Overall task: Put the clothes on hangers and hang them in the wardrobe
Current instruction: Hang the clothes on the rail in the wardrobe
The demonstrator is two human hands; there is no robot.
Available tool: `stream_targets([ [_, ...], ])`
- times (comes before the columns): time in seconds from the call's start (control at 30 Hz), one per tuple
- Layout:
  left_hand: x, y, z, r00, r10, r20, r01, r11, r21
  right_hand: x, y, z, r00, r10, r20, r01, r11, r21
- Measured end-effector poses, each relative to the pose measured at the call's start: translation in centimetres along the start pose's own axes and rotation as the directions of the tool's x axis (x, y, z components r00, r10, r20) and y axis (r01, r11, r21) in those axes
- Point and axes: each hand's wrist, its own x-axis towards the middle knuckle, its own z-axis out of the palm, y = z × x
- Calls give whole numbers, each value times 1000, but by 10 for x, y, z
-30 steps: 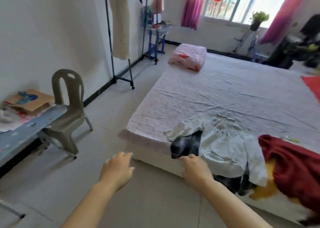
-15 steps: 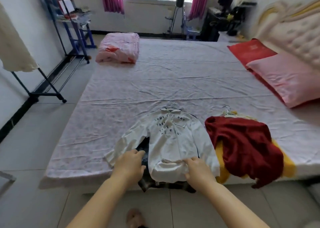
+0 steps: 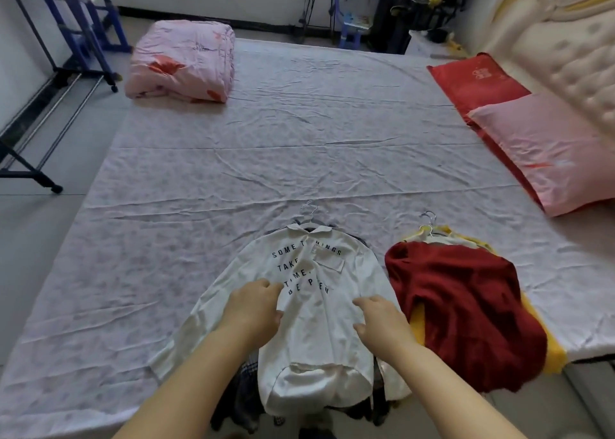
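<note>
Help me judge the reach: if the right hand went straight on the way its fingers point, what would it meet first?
The white shirt: the right hand is low over its front, fingers aimed toward the printed words, so cloth comes first. Whether it touches now is unclear.
</note>
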Motion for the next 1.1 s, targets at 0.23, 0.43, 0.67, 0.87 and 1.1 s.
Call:
stream_targets([
  [0.23,78,-5,5,992,-117,54,118,993,-13,136,8,-13,988,-109,111,110,994,-1],
  [0.43,149,-1,29,963,-247,105,254,965,-60,275,23,-1,952,-175,251,191,981,-41],
  [0.67,227,-5,64,936,-334,112,351,907,-231,411,25,43,934,-202,296,234,969,-79],
  [0.87,251,-28,92,916,-380,126,400,886,-235,477,19,79,955,-198,222,219,973,-75],
  [1.1,248,-47,103,904,-401,151,426,875,-228,493,18,100,977,-149,155,164,982,-91],
])
